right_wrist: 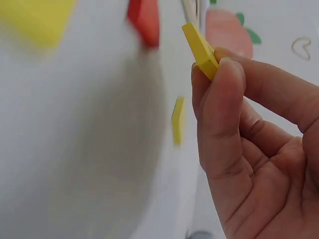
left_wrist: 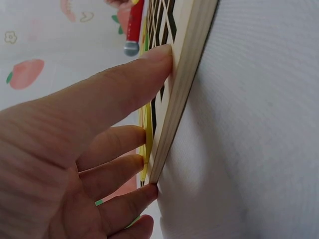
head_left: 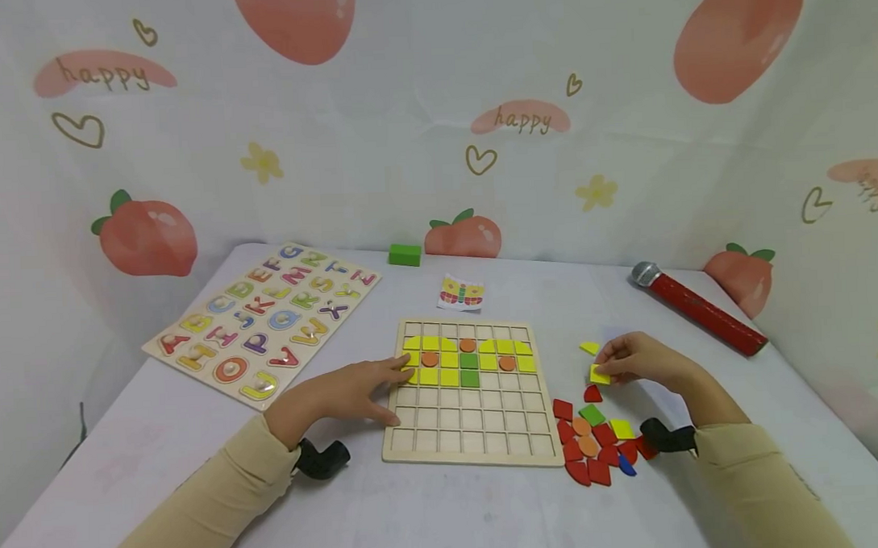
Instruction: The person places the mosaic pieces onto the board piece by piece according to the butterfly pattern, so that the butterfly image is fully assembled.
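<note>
A wooden grid board (head_left: 430,440) lies mid-table, its upper cells filled with yellow tiles (head_left: 430,376), orange discs (head_left: 467,345) and two green squares (head_left: 469,378). My left hand (head_left: 349,394) rests on the board's left edge; in the left wrist view the thumb (left_wrist: 119,89) touches the rim and the fingers are spread over the yellow tiles. Right of the board, my right hand (head_left: 641,357) pinches a yellow square tile (head_left: 599,374) between thumb and fingertips, raised above the cloth in the right wrist view. Another yellow piece (head_left: 590,348) lies just beyond it.
Loose red, orange, green, yellow and blue pieces (head_left: 587,445) lie right of the board. A small butterfly picture card (head_left: 461,293) is behind it, with a green block (head_left: 405,255) farther back. An alphabet puzzle board (head_left: 266,320) lies left; a red microphone (head_left: 702,309) lies at the right.
</note>
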Action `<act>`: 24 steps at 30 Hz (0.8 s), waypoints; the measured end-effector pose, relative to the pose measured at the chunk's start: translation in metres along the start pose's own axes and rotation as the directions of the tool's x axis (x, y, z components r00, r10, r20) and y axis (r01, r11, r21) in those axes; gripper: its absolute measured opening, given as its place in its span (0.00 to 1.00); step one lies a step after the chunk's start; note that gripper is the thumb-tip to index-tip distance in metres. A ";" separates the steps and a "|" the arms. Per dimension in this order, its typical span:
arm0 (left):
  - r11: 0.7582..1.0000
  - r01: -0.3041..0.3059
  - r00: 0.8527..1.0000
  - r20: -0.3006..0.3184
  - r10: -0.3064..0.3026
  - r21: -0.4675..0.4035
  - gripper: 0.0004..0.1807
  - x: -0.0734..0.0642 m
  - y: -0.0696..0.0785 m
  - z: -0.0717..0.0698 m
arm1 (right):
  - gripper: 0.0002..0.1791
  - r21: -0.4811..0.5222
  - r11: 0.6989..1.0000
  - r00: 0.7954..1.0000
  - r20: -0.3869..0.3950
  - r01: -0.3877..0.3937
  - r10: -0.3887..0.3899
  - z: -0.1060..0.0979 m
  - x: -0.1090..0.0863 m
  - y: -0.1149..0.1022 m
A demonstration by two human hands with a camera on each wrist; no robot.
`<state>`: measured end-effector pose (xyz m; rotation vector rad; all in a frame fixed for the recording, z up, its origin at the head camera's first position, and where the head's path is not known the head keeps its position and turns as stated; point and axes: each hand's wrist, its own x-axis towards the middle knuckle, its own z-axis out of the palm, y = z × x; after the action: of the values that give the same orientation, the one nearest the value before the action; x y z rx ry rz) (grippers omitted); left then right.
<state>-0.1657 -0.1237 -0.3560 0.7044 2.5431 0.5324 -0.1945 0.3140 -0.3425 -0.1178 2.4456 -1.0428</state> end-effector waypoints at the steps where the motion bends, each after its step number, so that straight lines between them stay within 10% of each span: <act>1: 1.000 -0.001 1.000 0.001 0.001 0.001 0.41 0.000 0.000 0.000 | 0.18 0.000 1.000 1.000 0.000 0.004 -0.004 0.002 0.003 -0.003; 24: 1.000 0.009 1.000 0.013 -0.009 -0.011 0.40 -0.002 0.006 -0.003 | 0.11 0.007 0.982 0.961 0.202 0.191 -0.188 0.065 0.050 -0.079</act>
<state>-0.1635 -0.1213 -0.3499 0.6904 2.5284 0.5367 -0.2168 0.2022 -0.3455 -0.4479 2.2900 -1.0403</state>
